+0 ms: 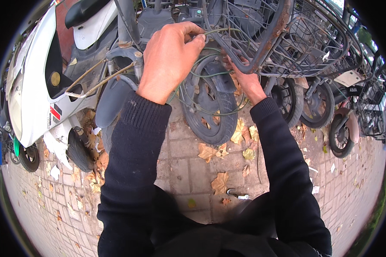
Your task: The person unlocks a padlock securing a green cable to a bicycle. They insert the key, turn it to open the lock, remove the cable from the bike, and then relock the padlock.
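- Left hand (169, 60), upper centre: grip pinched on a thin green cable (214, 31)
- Right hand (244, 79) under the rusty wire basket (266, 38); its grip is hidden, cannot tell

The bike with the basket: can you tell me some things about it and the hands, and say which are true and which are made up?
1. The left hand pinches a thin greenish cable near the basket. True.
2. The wire basket has a shiny new rim. False: the rim is rusty brown.
3. The right hand is under the basket, by the front wheel. True.
4. A white scooter stands on the person's right. False: it is on the left.
5. Dry leaves lie on the brick paving. True.
6. The person has bare arms. False: both are in dark sleeves.
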`<action>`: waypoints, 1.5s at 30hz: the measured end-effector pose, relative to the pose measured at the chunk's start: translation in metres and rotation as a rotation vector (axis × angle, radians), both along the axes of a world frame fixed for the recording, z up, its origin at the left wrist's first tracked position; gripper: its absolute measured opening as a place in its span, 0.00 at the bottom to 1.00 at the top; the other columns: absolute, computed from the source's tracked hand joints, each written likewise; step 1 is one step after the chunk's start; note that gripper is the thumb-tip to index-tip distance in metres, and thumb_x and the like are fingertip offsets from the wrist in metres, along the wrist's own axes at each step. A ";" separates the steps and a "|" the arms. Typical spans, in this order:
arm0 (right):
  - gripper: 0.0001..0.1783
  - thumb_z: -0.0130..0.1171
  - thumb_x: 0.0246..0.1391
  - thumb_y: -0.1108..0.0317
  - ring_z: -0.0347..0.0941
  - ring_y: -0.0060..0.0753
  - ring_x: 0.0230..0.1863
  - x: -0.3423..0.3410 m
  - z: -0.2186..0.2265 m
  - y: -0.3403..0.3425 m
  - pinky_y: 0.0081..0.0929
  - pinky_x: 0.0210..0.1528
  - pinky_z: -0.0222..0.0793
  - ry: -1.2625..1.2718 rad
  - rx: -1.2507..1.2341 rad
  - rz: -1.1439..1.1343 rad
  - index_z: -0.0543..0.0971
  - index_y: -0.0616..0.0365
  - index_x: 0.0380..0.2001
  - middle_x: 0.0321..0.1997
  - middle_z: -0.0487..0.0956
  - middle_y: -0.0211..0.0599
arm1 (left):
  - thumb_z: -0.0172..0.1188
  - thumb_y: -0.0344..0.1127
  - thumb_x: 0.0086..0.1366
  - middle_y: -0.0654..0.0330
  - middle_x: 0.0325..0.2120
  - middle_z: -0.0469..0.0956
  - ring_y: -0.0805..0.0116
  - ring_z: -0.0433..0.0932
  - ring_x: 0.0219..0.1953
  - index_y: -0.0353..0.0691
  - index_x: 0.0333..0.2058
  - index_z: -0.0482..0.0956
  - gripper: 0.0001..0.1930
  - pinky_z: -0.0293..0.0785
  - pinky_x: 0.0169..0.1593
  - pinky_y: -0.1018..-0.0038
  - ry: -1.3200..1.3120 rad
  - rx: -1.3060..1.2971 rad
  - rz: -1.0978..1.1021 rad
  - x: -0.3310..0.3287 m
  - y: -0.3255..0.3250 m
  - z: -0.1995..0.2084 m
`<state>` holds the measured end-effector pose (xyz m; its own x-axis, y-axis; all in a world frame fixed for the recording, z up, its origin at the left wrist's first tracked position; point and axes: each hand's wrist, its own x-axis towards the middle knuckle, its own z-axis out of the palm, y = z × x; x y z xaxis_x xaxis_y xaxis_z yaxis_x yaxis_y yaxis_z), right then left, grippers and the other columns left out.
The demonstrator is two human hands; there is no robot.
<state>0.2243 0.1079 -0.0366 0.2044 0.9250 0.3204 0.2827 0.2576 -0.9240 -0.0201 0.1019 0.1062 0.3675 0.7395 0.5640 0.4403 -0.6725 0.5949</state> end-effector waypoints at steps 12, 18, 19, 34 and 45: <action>0.25 0.45 0.72 0.47 0.74 0.21 0.36 0.012 -0.007 -0.058 0.21 0.38 0.67 0.298 0.045 0.214 0.80 0.59 0.39 0.38 0.80 0.32 | 0.69 0.47 0.61 0.57 0.27 0.80 0.72 0.78 0.26 0.31 0.49 0.79 0.26 0.73 0.31 0.74 0.098 -0.104 -0.125 0.000 0.035 0.025; 0.23 0.48 0.72 0.52 0.74 0.17 0.34 0.016 -0.008 -0.069 0.18 0.36 0.70 0.298 -0.072 0.240 0.81 0.61 0.47 0.41 0.80 0.29 | 0.63 0.40 0.70 0.62 0.26 0.79 0.78 0.76 0.23 0.31 0.50 0.76 0.19 0.69 0.26 0.81 -0.364 -0.367 -0.323 0.007 0.023 0.012; 0.22 0.49 0.71 0.53 0.74 0.17 0.33 0.016 -0.004 -0.071 0.17 0.35 0.71 0.286 -0.076 0.245 0.80 0.61 0.49 0.42 0.81 0.30 | 0.62 0.37 0.70 0.62 0.25 0.79 0.78 0.76 0.22 0.31 0.49 0.77 0.16 0.68 0.25 0.82 -0.395 -0.346 -0.334 0.012 0.023 0.010; 0.27 0.45 0.72 0.43 0.63 0.18 0.23 0.015 -0.026 -0.070 0.21 0.27 0.61 0.406 -0.090 0.132 0.73 0.54 0.28 0.21 0.65 0.23 | 0.61 0.38 0.71 0.61 0.29 0.80 0.76 0.78 0.26 0.32 0.47 0.77 0.14 0.73 0.27 0.82 -0.391 -0.441 -0.326 0.041 0.070 -0.028; 0.34 0.44 0.68 0.36 0.69 0.24 0.28 -0.019 -0.027 -0.097 0.26 0.31 0.66 0.250 -0.234 0.297 0.74 0.56 0.24 0.24 0.74 0.30 | 0.55 0.36 0.73 0.52 0.42 0.80 0.64 0.79 0.44 0.30 0.49 0.74 0.14 0.76 0.46 0.69 -0.388 -0.690 -0.225 0.052 0.018 -0.075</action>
